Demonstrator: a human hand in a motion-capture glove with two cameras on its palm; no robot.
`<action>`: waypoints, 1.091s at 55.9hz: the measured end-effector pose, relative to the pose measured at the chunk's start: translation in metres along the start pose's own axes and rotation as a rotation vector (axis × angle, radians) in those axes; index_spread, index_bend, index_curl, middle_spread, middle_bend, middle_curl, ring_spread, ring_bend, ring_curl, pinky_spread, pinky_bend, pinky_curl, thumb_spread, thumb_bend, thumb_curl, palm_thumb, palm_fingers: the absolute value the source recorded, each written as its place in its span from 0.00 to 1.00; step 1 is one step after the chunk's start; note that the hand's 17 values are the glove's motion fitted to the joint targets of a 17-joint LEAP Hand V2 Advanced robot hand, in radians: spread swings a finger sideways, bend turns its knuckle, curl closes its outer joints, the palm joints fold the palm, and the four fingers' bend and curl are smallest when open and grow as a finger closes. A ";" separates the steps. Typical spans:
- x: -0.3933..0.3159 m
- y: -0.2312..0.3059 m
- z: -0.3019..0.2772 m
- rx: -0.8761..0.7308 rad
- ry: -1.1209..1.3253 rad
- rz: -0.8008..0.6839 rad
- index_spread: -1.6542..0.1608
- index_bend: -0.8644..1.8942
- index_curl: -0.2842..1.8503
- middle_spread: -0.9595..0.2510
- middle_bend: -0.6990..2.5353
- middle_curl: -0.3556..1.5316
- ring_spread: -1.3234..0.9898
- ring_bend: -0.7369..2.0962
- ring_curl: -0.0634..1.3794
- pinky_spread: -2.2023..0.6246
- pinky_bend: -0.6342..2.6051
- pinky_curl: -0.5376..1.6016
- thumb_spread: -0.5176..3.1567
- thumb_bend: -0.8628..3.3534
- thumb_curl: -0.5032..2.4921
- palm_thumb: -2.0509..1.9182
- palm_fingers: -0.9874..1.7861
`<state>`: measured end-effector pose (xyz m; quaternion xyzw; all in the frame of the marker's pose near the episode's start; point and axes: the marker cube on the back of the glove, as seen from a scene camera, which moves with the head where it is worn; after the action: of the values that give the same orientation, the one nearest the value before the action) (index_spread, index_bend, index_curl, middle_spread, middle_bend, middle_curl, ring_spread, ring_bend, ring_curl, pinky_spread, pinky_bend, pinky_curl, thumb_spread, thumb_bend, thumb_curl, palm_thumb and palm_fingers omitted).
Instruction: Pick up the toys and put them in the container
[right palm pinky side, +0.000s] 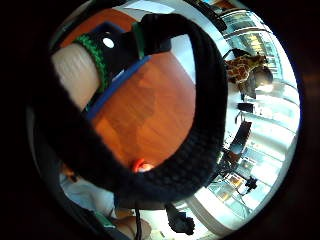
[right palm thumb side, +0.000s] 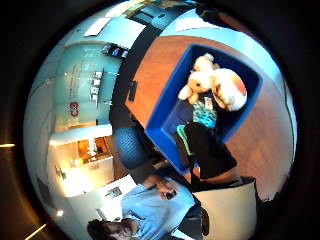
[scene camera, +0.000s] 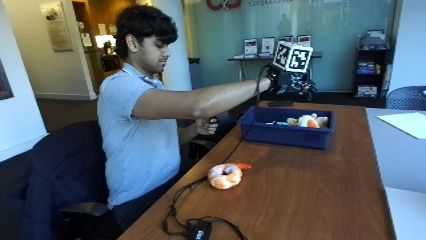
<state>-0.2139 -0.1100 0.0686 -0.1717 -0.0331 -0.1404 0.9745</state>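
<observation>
— What do you see from the side of the table?

— A person sits at a wooden table (scene camera: 319, 185) with the gloved right hand (scene camera: 287, 80) stretched out above the near corner of a blue bin (scene camera: 286, 131). Whether its fingers are spread or curled I cannot tell from here. In the bin lie soft toys (scene camera: 307, 120), white and orange. On the table, at about seven o'clock from the bin and well apart from it, lies a plush shrimp (scene camera: 225, 175). The bare left hand (scene camera: 208, 125) is low by the table's edge, curled round something small and dark.

— And the camera by the thumb?

— It looks straight down into the bin (right palm thumb side: 165, 112), which the side view cannot do. A white plush animal (right palm thumb side: 200, 80) lies beside a round white and orange one (right palm thumb side: 229, 89), the two touching, with a teal patterned toy (right palm thumb side: 205, 114) just next to them. A black gloved finger with a green band (right palm thumb side: 202, 147) reaches over the bin's rim. The shrimp does not show here.

— The little-finger side?

— Mostly the hand's own black strap (right palm pinky side: 205, 115), looping across. Through it, the table (right palm pinky side: 155, 115) and a strip of the bin's blue edge (right palm pinky side: 117, 85). A pale fingertip (right palm pinky side: 75, 75) sits at the border. An orange bit peeps from under the strap. A toy giraffe (right palm pinky side: 244, 67) stands off across the room, seen in no other view.
</observation>
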 end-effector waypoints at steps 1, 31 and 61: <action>0.003 0.004 0.002 -0.004 0.004 -0.003 0.75 0.38 0.30 0.83 0.25 0.36 0.58 0.39 0.24 0.78 0.56 0.44 0.54 0.25 0.26 0.51 0.30; 0.107 0.187 0.076 -0.085 -0.008 0.050 0.74 0.38 0.30 0.83 0.25 0.31 0.58 0.35 0.23 0.80 0.53 0.41 0.55 0.22 0.26 0.52 0.31; 0.116 0.265 0.254 0.075 0.039 0.100 0.74 0.36 0.26 0.82 0.31 0.33 0.57 0.42 0.25 0.77 0.52 0.40 0.60 0.25 0.26 0.55 0.45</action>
<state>-0.0313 0.1861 0.2340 -0.1336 -0.0107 -0.0934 0.9866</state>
